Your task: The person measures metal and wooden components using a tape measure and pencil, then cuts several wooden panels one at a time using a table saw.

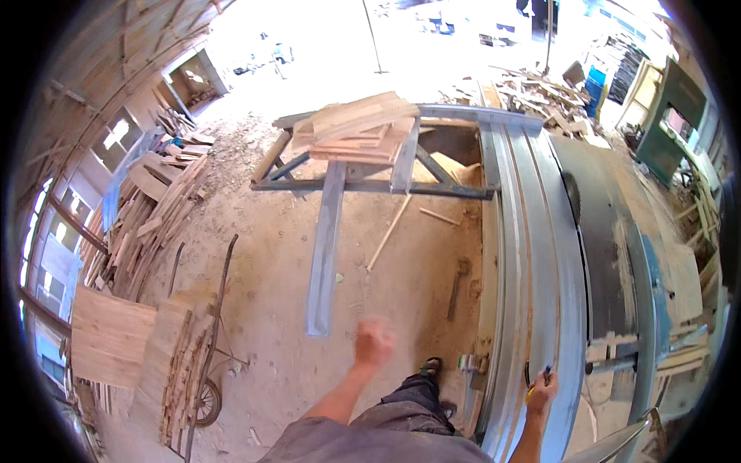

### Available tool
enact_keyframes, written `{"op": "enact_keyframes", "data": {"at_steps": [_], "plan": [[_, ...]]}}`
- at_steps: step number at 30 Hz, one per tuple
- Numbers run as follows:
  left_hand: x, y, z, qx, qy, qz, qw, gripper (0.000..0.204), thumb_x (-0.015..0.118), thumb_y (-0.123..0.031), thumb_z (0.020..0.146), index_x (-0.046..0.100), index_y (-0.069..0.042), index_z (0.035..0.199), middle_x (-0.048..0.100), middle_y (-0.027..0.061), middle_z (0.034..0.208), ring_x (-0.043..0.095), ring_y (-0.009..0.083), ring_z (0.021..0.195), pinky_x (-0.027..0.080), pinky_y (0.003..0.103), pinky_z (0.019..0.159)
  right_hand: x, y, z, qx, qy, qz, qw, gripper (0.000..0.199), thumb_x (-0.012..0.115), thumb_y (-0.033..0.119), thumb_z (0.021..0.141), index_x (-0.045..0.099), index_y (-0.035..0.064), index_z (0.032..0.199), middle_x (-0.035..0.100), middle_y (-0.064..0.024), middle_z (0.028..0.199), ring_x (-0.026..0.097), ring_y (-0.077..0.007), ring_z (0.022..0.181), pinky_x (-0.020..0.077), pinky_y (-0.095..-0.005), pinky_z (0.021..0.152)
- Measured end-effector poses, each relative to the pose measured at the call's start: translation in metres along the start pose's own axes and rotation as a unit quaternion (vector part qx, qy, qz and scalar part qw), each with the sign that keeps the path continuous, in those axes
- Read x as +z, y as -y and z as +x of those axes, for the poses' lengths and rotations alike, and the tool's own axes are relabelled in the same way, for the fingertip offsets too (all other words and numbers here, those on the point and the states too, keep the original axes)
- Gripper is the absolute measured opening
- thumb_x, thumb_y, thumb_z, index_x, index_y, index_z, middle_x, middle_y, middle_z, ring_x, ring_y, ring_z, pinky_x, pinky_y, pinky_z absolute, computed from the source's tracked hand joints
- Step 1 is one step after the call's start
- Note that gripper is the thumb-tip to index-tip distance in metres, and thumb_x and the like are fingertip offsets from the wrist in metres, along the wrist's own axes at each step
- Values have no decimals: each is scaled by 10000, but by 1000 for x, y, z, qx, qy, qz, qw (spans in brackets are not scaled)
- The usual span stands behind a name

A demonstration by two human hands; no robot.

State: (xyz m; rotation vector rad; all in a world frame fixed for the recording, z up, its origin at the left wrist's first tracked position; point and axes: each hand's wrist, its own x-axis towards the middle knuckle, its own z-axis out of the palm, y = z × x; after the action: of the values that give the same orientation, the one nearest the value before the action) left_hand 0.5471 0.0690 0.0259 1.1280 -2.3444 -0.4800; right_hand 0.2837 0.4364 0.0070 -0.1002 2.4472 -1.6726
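Observation:
My left hand [374, 342] is raised over the dirt floor, in front of my body. Motion blur smears its fingers, so I cannot tell whether it grips anything. On the right, my right hand [542, 392] is closed over the metal sliding table [559, 309] of a table saw. Bits of yellow and black show at its fingers, from a small object whose kind I cannot make out. Farther along the machine, the toothed saw blade [572, 197] stands up beside the dark tabletop [598, 231].
Wooden boards [359, 127] lie stacked on the saw's outrigger frame [370, 187], with a long metal arm [324, 255] reaching toward me. At left stand a handcart [207, 401] with wood strips and a lumber pile [143, 208]. Scrap wood [540, 96] is heaped beyond the saw.

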Motion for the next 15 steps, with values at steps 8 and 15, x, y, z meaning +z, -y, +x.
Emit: {"op": "enact_keyframes", "data": {"at_steps": [8, 15], "plan": [[-20, 228, 37, -266, 103, 192, 939, 1139, 830, -622, 690, 367, 0, 1525, 523, 287, 1402, 563, 418, 1257, 499, 515, 1003, -85, -13, -193, 69, -56, -388, 917, 310, 621, 251, 886, 657, 36, 1107, 694, -196, 1098, 626, -399, 1063, 474, -518, 954], [19, 143, 54, -124, 168, 65, 976, 878, 846, -342, 755, 457, 64, 1429, 646, 239, 1232, 651, 376, 1037, 557, 486, 895, -153, -79, -360, 105, -314, -510, 794, 512, 706, 247, 801, 595, 75, 1270, 605, -175, 1196, 471, -378, 1289, 320, -603, 1089]]}}
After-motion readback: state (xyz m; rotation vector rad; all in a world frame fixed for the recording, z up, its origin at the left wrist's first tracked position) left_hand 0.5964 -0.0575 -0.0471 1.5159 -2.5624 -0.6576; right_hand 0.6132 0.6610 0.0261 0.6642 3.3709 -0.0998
